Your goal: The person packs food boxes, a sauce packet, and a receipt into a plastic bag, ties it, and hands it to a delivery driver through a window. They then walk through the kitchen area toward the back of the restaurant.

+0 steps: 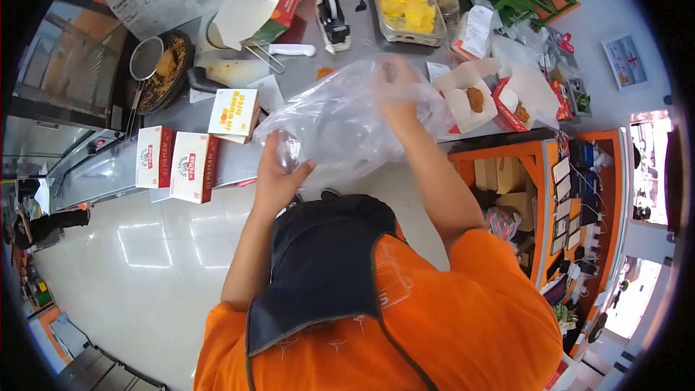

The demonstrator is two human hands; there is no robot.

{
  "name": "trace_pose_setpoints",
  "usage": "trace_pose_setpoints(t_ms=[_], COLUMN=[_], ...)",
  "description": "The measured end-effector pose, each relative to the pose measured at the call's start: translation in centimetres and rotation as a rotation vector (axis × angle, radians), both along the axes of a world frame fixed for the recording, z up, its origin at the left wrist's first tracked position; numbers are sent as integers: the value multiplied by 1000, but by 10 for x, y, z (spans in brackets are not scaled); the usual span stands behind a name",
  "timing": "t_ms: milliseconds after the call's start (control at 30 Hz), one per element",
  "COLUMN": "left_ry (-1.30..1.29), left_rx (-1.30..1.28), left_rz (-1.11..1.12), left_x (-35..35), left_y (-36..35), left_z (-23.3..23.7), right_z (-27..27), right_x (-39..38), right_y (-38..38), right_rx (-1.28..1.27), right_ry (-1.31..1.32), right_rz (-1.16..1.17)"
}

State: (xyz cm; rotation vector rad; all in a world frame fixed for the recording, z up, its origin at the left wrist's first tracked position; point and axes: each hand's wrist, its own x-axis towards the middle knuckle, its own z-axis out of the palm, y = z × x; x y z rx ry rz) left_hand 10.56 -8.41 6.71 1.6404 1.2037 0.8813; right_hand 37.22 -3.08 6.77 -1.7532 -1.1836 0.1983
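A large clear plastic bag (329,119) is spread out between my hands over the front of the counter. My left hand (279,181) is at the bag's near left edge, its thumb and index finger apart, the other fingers partly hidden. On the far right side, my right hand (397,90) has its bent fingers closed on the bag, seen partly through the film. Left of the bag are two closed white and red boxes (192,166) (154,156) and a white box with yellow lettering (233,112). Right of it, an open box (467,105) contains a fried piece.
Another open red box (521,101) stands farther right. Behind are a tape dispenser (333,20), a white-handled knife (293,50) and a tub of yellow food (407,7). A strainer (147,58) rests over a dark pan (170,76). Orange shelving (543,174) stands under the counter at right.
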Motion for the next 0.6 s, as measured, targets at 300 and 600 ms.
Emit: trace_pose_setpoints(t_ms=[300, 600], left_ry=[-360, -449], left_rx=[-406, -552], left_rz=[-9, 14], left_x=[-13, -34], left_y=[19, 28], left_z=[-13, -23], right_z=[-56, 4], right_x=[-42, -42], right_y=[-6, -12], right_rx=[-761, -723], right_ry=[-338, -884], right_rz=[462, 882])
